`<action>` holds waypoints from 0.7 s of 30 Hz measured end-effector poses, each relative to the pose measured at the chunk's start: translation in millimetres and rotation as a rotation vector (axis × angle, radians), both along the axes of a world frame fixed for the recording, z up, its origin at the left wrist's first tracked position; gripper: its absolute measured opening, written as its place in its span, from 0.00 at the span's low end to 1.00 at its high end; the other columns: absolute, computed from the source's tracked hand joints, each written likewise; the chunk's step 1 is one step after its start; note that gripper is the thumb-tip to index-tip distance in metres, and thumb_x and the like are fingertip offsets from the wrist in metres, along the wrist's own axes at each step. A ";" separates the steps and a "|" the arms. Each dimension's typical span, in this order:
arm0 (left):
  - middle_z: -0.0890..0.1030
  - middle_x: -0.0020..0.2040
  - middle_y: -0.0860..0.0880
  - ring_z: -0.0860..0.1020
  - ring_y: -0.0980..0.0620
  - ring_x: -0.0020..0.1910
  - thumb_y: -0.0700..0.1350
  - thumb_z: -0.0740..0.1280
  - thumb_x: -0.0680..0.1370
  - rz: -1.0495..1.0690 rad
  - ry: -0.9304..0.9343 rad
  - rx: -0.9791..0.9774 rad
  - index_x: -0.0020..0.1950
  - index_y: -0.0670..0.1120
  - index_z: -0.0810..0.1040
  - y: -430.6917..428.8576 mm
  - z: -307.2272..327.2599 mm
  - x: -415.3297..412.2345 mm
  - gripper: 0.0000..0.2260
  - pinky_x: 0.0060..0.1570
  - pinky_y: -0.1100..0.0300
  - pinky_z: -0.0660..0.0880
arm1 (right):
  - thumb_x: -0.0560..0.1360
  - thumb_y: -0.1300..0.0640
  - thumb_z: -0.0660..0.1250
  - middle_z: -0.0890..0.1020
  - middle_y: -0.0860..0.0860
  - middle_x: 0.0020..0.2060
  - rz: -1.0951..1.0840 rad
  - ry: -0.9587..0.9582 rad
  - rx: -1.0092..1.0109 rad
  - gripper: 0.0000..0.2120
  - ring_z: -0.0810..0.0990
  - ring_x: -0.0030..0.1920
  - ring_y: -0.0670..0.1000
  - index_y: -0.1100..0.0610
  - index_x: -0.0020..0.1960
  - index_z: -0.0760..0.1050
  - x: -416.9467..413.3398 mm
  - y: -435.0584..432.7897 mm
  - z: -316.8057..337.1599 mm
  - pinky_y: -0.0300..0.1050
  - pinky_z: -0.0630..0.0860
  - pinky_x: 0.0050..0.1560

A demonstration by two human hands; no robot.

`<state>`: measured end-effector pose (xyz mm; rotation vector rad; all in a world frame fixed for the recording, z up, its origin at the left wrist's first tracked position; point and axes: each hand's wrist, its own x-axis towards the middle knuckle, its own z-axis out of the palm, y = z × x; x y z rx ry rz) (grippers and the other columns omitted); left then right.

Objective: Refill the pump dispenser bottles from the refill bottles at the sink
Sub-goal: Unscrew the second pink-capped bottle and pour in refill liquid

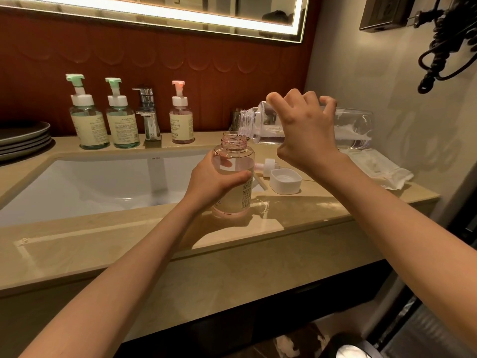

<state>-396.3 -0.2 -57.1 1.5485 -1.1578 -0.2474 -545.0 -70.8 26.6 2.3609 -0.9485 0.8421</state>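
Your left hand (219,180) is gripping the open dispenser bottle (240,195) upright; just above it, your right hand (302,133) is clasping the tipped refill bottle (353,127), mouth over the neck. Tipping further is risking a surge overshooting that neck onto your left hand.
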 end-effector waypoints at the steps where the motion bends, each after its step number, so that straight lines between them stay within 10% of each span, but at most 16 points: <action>1: 0.74 0.55 0.51 0.73 0.51 0.55 0.51 0.74 0.68 0.000 0.001 0.002 0.67 0.45 0.69 -0.2 -0.1 0.3 0.30 0.50 0.58 0.72 | 0.68 0.63 0.69 0.70 0.55 0.59 0.001 -0.001 0.000 0.33 0.67 0.61 0.57 0.51 0.69 0.61 0.1 0.2 0.1 0.56 0.60 0.63; 21: 0.75 0.54 0.51 0.73 0.51 0.55 0.51 0.75 0.68 0.004 -0.001 0.000 0.66 0.45 0.69 -0.6 -1.2 0.2 0.30 0.51 0.58 0.71 | 0.68 0.63 0.69 0.70 0.55 0.60 -0.005 0.006 0.005 0.34 0.67 0.61 0.57 0.50 0.70 0.61 0.0 0.5 0.3 0.57 0.59 0.64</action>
